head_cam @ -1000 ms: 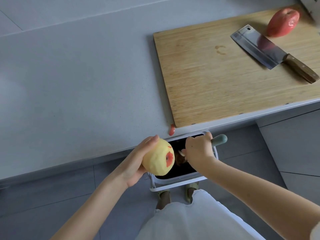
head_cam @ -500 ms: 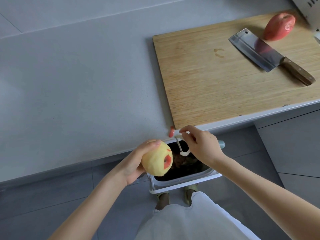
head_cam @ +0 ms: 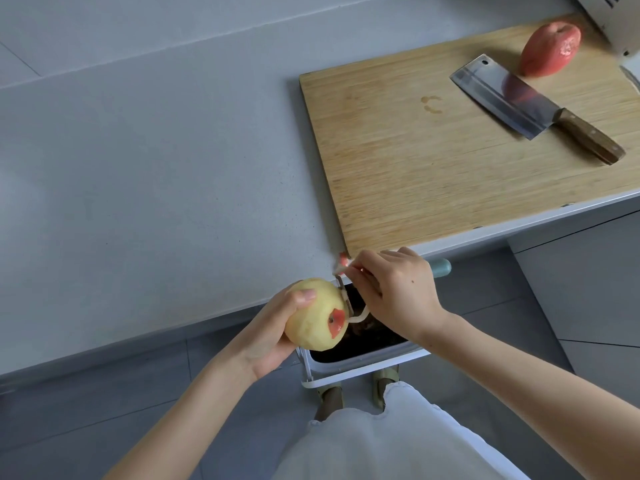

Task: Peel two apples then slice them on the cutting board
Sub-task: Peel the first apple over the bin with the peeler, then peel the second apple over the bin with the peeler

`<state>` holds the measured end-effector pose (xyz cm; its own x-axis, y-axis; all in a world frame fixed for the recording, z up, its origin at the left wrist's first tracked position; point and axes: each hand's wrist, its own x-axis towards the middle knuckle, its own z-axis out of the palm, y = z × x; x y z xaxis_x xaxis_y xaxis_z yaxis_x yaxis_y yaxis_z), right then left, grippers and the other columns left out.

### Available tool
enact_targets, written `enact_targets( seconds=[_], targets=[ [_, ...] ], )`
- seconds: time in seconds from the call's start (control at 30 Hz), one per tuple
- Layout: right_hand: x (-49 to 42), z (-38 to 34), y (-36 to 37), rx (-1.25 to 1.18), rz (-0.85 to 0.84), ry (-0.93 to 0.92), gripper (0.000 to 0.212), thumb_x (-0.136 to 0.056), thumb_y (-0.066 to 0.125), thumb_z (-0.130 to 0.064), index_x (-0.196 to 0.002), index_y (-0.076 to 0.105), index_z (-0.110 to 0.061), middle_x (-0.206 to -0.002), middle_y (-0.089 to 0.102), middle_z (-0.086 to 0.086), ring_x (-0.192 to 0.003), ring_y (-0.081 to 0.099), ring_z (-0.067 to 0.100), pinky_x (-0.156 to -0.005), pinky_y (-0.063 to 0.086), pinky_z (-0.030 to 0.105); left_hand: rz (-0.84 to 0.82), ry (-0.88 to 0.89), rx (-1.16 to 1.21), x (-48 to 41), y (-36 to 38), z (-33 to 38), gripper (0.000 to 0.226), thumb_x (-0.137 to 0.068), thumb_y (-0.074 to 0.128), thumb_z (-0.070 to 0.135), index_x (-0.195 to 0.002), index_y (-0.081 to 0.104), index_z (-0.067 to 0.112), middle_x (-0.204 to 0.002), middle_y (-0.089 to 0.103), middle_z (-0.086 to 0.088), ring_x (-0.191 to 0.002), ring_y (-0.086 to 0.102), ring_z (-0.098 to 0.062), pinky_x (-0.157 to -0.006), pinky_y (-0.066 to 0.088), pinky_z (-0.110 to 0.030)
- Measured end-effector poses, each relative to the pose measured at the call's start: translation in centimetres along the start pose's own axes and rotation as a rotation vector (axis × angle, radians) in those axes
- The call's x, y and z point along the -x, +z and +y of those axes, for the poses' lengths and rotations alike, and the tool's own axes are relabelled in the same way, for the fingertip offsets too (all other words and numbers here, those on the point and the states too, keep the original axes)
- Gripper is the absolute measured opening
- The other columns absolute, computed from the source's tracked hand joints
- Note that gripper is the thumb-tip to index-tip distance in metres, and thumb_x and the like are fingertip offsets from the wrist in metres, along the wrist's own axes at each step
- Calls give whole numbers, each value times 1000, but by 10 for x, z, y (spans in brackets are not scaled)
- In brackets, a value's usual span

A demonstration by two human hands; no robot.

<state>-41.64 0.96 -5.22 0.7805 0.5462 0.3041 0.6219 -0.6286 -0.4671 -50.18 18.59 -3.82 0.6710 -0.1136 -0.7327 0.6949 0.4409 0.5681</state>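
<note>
Apple number one (head_cam: 317,315), nearly all peeled to pale yellow with a red patch of skin left around one end, sits in the left hand (head_cam: 273,334). The fingers curl round it from beneath and the thumb presses on top. The hand holds it in the air above a white-rimmed waste bin (head_cam: 363,362), just off the edge of the counter (head_cam: 156,185).

Immediately to its right, the right hand (head_cam: 398,296) grips a peeler (head_cam: 346,297). The blade head lies against the apple's flank, and the teal handle tip sticks out past the hand.

By that hand's fingertips a red peel scrap (head_cam: 343,259) lies on the counter's edge. It is at the near corner of the cutting board (head_cam: 433,161).

Well beyond the right hand, a cleaver (head_cam: 512,98) lies flat on the board. The second apple (head_cam: 550,48), red and unpeeled, rests just past its blade.
</note>
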Motion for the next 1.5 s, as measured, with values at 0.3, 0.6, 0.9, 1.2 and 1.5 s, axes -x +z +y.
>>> enact_targets(
  seconds=[0.3, 0.6, 0.9, 1.2, 1.5],
  targets=[
    [8, 15, 3, -326, -641, 622, 27, -96, 46, -30, -80, 60, -13, -58, 52, -1, -52, 43, 15, -51, 32, 26, 81, 476, -647, 7, 6, 15, 61, -52, 72, 50, -109, 52, 38, -104, 58, 20, -95, 57, 0, -73, 47, -13],
    [27, 15, 23, 350, -691, 405, 25, -96, 35, -18, -120, 42, -17, -56, 38, -7, -46, 34, 13, -44, 19, 26, 266, 846, -1253, -33, 15, 40, 83, -60, 86, 38, -127, 45, 11, -112, 48, 3, -98, 46, -12, -82, 35, -19],
    [-3, 13, 22, 216, -688, 263, 64, -88, 39, -7, -142, 25, -39, -54, 37, -6, -46, 33, 12, -44, 23, 26, 323, 892, -1281, -74, 19, 79, 79, -64, 85, 33, -127, 44, 7, -116, 54, -7, -104, 50, -21, -88, 37, -24],
    [2, 44, -5, 106, -890, 265, 53, -94, 33, -9, -136, 44, -40, -105, 66, -6, -69, 43, 7, -52, 27, 19, 247, 880, -1331, -110, 34, 94, 78, -65, 85, 31, -126, 45, 5, -117, 54, -7, -102, 48, -18, -88, 35, -22],
    [-6, 46, -5, -11, -793, 296, 40, -99, 31, -16, -127, 55, -31, -74, 58, -11, -68, 49, 14, -65, 40, 30, 261, 958, -1368, -148, 55, 109, 78, -64, 86, 30, -125, 47, 0, -120, 55, -13, -111, 49, -28, -92, 33, -24]
  ],
)
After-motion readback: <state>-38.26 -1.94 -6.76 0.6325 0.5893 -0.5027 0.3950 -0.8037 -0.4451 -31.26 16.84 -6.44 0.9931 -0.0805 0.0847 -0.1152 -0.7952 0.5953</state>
